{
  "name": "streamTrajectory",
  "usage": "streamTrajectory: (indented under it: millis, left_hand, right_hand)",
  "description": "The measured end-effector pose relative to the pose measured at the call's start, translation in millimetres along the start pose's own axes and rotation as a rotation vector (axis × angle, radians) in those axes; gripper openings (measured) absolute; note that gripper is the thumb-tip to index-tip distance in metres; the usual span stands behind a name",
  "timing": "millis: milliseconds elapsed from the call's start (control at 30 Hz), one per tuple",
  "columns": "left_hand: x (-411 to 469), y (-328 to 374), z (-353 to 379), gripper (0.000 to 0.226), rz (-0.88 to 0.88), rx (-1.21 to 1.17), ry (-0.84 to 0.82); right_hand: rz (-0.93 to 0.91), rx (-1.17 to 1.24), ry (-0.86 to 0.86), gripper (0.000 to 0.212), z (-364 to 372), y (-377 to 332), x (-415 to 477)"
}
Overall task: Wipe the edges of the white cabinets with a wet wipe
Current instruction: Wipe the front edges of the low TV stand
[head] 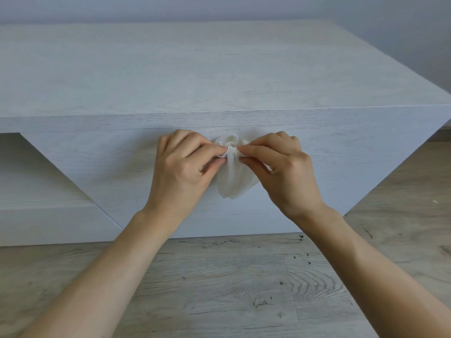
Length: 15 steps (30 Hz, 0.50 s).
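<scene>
Wood floor (219, 289) | white cabinet (219, 69) | left hand (180, 172), right hand (285, 172) pinching wet wipe (234, 184)

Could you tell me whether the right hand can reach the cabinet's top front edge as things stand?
Probably yes: the right hand is just below the top front edge, with nothing between. It pinches the wet wipe together with the left hand.
</scene>
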<state>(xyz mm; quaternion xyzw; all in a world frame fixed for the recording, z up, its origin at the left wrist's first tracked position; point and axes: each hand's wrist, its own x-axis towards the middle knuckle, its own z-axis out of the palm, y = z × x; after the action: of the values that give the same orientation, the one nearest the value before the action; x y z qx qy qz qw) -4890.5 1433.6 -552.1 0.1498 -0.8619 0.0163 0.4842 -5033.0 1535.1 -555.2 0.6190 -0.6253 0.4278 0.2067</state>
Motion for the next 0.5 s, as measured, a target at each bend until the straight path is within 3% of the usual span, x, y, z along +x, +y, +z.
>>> streamTrajectory:
  millis: [500]
  left_hand:
    - [2.7,2.0,3.3,0.006,-0.006,-0.029,-0.017]
  right_hand:
    - [0.059,0.034,0.000,0.018,5.0,-8.5,4.4]
